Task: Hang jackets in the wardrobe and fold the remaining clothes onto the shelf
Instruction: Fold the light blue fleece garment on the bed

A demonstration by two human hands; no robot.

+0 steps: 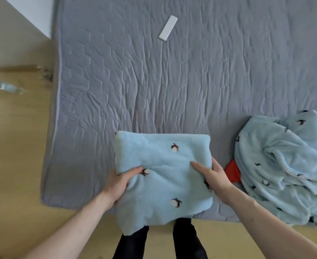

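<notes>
A folded light-blue fleece garment (161,176) with small dark-and-white motifs lies at the near edge of the grey quilted bed (154,86) and hangs a little over it. My left hand (120,182) grips its left edge, thumb on top and fingers underneath. On the garment's right edge my right hand (212,177) holds the fabric the same way, thumb on the top side. A second, unfolded light-blue fleece garment (286,169) of the same pattern lies crumpled at the bed's right corner.
A red cloth (232,171) peeks out from under the crumpled fleece. A white rectangular remote-like object (168,28) lies far up the bed. Wooden floor (17,146) runs along the left and near sides. My dark-clothed legs (187,240) stand at the bed's edge.
</notes>
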